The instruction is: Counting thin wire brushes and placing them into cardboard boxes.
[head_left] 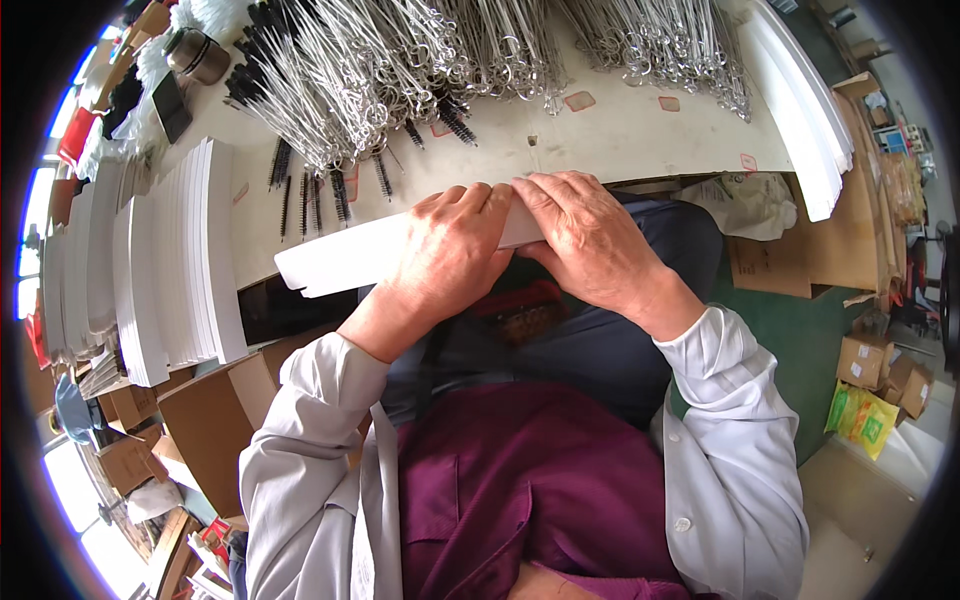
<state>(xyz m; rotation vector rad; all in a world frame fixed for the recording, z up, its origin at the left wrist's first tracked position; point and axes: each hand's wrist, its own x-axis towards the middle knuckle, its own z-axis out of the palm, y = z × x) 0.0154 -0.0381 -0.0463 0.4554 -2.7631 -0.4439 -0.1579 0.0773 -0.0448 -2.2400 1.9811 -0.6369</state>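
Observation:
Both my hands grip a long, narrow white cardboard box (pixel 345 252) over the near edge of the table. My left hand (pixel 450 245) is closed around its middle, fingers over the top. My right hand (pixel 592 238) closes on its right end, thumb below and fingertips against those of my left hand. The box's left end sticks out past my left hand and shows a notched edge. Beyond my hands lies a big heap of thin wire brushes (pixel 360 75) with looped metal ends. Several black-bristled brush heads (pixel 310 200) point toward me.
Stacks of white cartons (pixel 185 260) stand at the table's left, and more white cartons (pixel 800 110) lie along its right edge. A metal cup (pixel 197 56) and a dark flat object (pixel 172 105) are at the far left. Cardboard boxes (pixel 815 235) stand beside the table at right.

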